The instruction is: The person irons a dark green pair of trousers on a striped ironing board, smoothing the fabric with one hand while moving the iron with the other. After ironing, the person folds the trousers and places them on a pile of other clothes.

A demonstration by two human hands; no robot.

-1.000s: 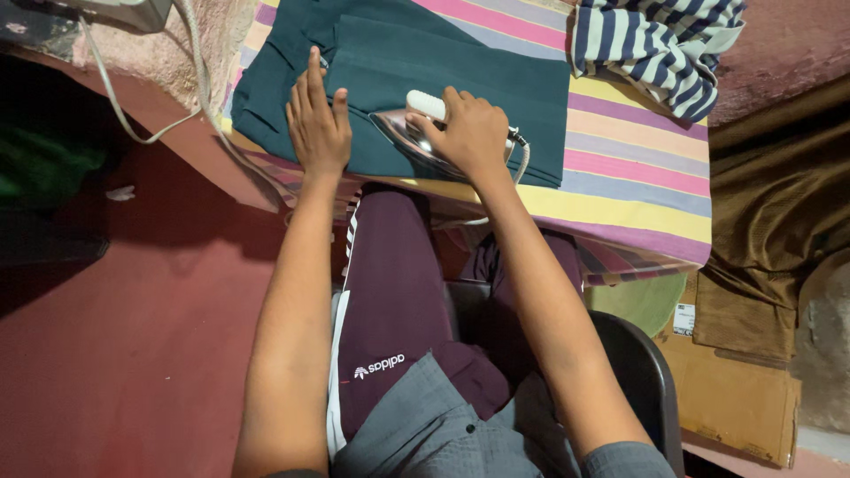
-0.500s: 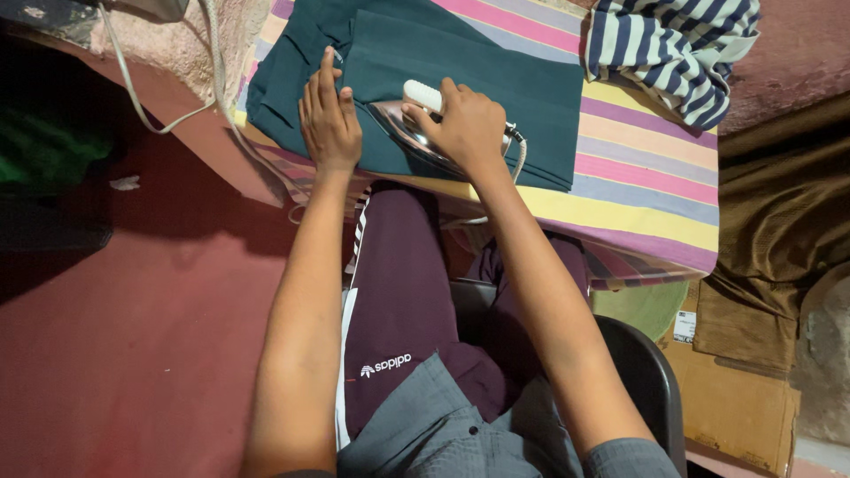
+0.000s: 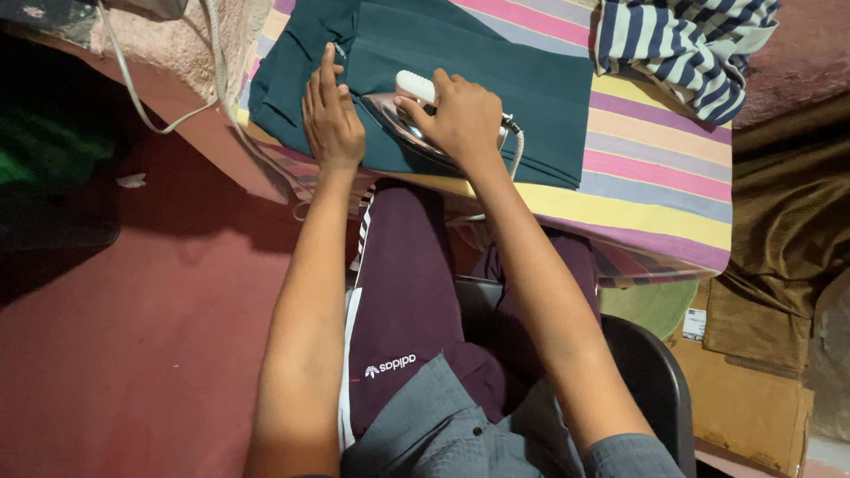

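A dark green folded garment (image 3: pixel 496 62) lies on a table covered with a striped cloth (image 3: pixel 655 177). My right hand (image 3: pixel 462 117) grips the white handle of a metal clothes iron (image 3: pixel 400 111) that rests on the garment near its front edge. Just left of the iron's tip, my left hand (image 3: pixel 330 119) lies flat on the green fabric with fingers together, pressing it down. The iron's cord (image 3: pixel 516 155) loops off behind my right wrist.
A crumpled blue-and-white striped garment (image 3: pixel 686 44) sits at the table's far right corner. A white cable (image 3: pixel 150 102) hangs at the left over a pink towel. I sit on a black chair (image 3: pixel 646 372); cardboard (image 3: pixel 753 407) and brown cloth (image 3: pixel 788 221) lie to the right.
The iron and my right hand have slid a little to the left along the garment, closer to my left hand, which stays flat on the fabric. The view shifted slightly.
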